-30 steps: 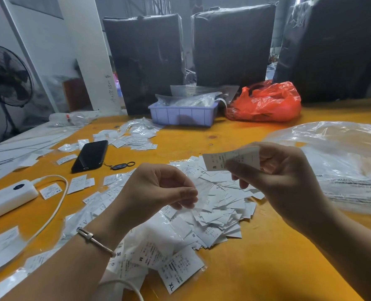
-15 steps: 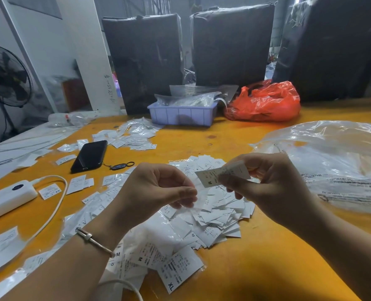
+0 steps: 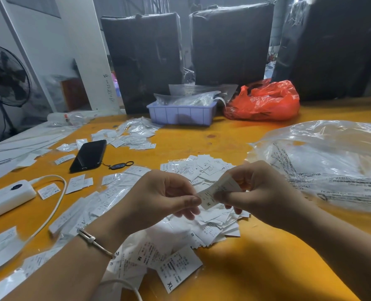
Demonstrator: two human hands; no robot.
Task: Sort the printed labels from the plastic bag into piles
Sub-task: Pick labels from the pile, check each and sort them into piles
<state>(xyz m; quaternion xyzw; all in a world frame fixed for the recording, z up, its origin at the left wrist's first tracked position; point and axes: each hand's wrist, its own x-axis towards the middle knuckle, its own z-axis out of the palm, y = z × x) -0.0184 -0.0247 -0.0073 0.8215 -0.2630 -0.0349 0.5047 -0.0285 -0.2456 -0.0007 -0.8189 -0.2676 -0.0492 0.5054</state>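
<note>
Two hands at work above the middle of the counter point(image 3: 256, 268), both on one label point(image 3: 210, 195) marked M. Right hand point(image 3: 264, 192): grip closed, thumb and fingers pinching the label's upper part. Left hand point(image 3: 156, 196): thumb and forefinger pinching the label's lower left edge, other fingers loosely curled; bracelet point(image 3: 93, 240) on the wrist.

Loose heap of labels point(image 3: 206, 170): directly beneath the hands, spreading toward the near edge, where an XL label point(image 3: 178, 268) and M labels lie outermost.

Large clear plastic bag point(image 3: 323, 161): right side of the counter, just beside the right hand, running off the right edge.

Second label pile point(image 3: 134, 135): toward the far edge, left of centre. Scattered single labels between it and the left edge.

Black phone point(image 3: 89, 155) with a small key fob point(image 3: 118, 165): left of the heap, apart from it.

White power bank point(image 3: 4, 198) with cable point(image 3: 58, 205): at the left edge.

Lilac tray point(image 3: 180, 115) and red bag point(image 3: 264, 101): along the far edge.

Open counter: bare yellow surface near the right part of the near edge, and a strip between the heap and the tray.
</note>
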